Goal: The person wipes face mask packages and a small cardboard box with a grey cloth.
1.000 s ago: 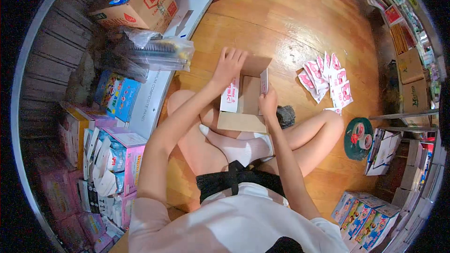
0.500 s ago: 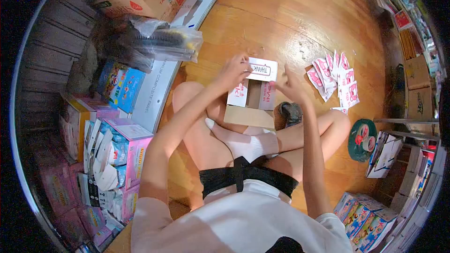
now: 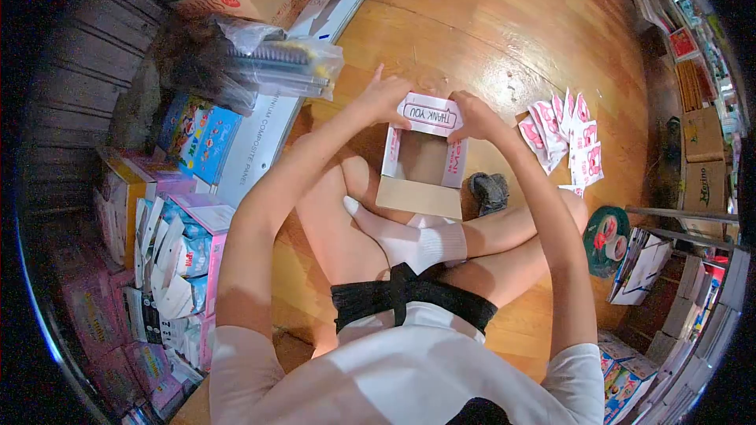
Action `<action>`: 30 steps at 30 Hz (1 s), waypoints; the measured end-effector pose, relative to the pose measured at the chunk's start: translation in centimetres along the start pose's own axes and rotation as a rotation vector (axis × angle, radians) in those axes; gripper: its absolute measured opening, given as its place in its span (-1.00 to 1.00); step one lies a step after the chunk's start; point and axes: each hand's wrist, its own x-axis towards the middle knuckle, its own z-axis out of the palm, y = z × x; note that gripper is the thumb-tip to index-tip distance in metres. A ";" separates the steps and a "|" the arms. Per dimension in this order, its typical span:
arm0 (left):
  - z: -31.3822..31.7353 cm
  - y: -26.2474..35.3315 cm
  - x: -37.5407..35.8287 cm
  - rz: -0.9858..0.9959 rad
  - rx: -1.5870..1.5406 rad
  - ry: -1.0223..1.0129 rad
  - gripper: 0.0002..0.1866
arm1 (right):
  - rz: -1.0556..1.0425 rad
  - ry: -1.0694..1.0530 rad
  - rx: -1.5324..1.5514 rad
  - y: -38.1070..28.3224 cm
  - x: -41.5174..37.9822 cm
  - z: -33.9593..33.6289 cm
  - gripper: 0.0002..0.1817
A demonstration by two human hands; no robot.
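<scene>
A small cardboard box (image 3: 424,159) stands open between the crossed legs, its brown inside showing. The outside is white with pink print. At its far end is a white flap (image 3: 429,112) printed "THANK YOU", and a plain brown flap (image 3: 419,197) folds out toward the body. My left hand (image 3: 387,101) grips the far left corner by the printed flap, with one finger raised. Around the far right corner my right hand (image 3: 474,116) is closed, fingers on the flap's edge. A dark grey crumpled cloth-like item (image 3: 489,191) lies right of the box.
Several white and pink packets (image 3: 563,134) lie on the wooden floor to the right. Tape rolls on a green round item (image 3: 606,240) sit by the right shelf. On the left are a panel shelf (image 3: 264,138), a plastic-wrapped bundle (image 3: 283,67) and stacked packages (image 3: 185,256).
Both hands have shifted to the box's far corners. The right hand, formerly spread beside the box, now grips it. The printed flap shows more of its text, and the box opening is squarer.
</scene>
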 end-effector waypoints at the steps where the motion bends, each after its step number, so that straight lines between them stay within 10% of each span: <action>1: 0.5 0.0 0.0 0.023 0.015 0.056 -0.14 | 0.003 0.028 -0.025 0.0 0.0 0.3 -0.14; 13: -2.0 1.6 0.5 -0.207 0.067 -0.206 -0.25 | 0.065 0.015 0.040 1.2 0.0 0.3 -0.27; 30: 1.6 1.1 2.0 -0.390 0.160 0.064 -0.54 | 0.259 0.108 -0.410 -0.9 1.3 1.8 -0.57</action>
